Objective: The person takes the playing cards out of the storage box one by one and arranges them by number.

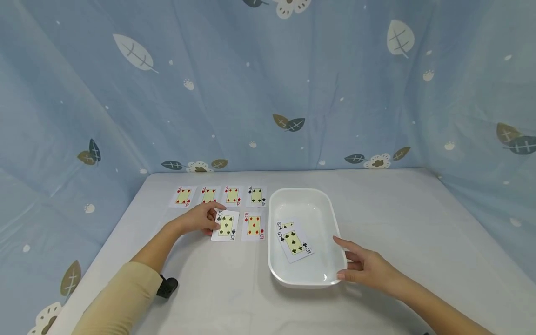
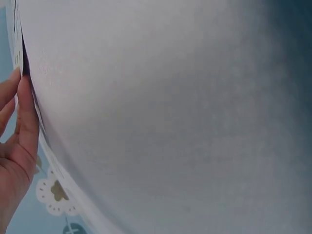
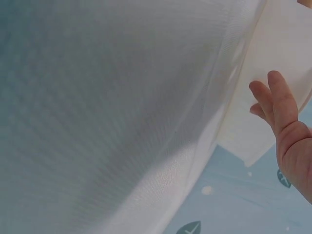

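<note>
In the head view my left hand [image 1: 201, 218] pinches the five of spades [image 1: 226, 225] by its left side. The same pinch shows in the left wrist view, where the card [image 2: 18, 48] appears nearly edge-on. Just right of it lies the five of diamonds [image 1: 253, 226]. My right hand [image 1: 366, 267] rests at the right side of a white tray [image 1: 324, 232], thumb and index finger at the rim. In the right wrist view its loosely spread fingers [image 3: 282, 100] lie against the tray's outer wall. Inside the tray, a five of clubs [image 1: 294, 243] partly covers a black six [image 1: 286, 224].
Along the back of the table [image 1: 213, 293] lies a row of fours: hearts [image 1: 183, 196], another red four [image 1: 208, 194], diamonds [image 1: 232, 196] and a black four [image 1: 256, 196]. A blue patterned curtain [image 1: 247, 88] hangs behind. A black strap device [image 1: 167, 287] sits at the left wrist.
</note>
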`<action>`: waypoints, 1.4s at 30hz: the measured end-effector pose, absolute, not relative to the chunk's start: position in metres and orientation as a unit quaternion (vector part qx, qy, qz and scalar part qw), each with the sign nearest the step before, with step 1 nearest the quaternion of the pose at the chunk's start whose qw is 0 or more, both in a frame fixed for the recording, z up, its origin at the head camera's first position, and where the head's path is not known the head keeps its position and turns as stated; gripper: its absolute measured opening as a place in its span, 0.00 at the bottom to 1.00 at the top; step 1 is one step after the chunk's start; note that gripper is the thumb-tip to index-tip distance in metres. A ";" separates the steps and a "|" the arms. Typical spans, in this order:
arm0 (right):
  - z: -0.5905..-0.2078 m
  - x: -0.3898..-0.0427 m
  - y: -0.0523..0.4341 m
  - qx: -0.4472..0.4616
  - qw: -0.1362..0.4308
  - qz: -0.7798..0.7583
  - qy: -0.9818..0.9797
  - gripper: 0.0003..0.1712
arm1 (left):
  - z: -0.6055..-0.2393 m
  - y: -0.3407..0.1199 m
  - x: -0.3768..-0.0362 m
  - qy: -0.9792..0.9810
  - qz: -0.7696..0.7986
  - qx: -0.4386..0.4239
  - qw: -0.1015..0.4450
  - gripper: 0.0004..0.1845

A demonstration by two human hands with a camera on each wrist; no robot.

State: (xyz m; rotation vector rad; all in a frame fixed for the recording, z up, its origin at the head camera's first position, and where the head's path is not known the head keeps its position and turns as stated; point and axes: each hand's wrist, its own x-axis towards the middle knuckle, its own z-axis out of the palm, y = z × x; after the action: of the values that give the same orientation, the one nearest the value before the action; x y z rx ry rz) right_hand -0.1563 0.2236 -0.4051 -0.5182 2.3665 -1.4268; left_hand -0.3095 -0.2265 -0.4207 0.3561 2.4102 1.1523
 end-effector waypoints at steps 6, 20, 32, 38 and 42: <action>-0.404 -0.155 0.223 -0.171 0.164 -0.500 0.833 0.47 | -0.421 -0.222 -0.308 0.886 0.396 0.116 0.211 0.31; -0.406 -0.155 0.222 -0.169 0.159 -0.503 0.833 0.47 | -0.418 -0.217 -0.306 0.913 0.348 0.096 0.189 0.31; -0.406 -0.155 0.221 -0.176 0.159 -0.499 0.833 0.48 | -0.419 -0.218 -0.306 0.937 0.295 0.112 0.149 0.30; -0.406 -0.155 0.221 -0.177 0.163 -0.504 0.829 0.47 | -0.415 -0.217 -0.306 0.939 0.280 0.153 0.127 0.32; -0.406 -0.155 0.222 -0.176 0.166 -0.506 0.828 0.47 | -0.409 -0.215 -0.306 0.935 0.288 0.170 0.118 0.32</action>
State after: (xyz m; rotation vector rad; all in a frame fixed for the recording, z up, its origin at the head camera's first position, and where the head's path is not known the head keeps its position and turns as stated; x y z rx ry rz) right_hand -0.1546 0.2216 -0.4063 -0.5004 2.3576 -1.4424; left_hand -0.3059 -0.2150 -0.4092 0.4976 2.7360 0.8422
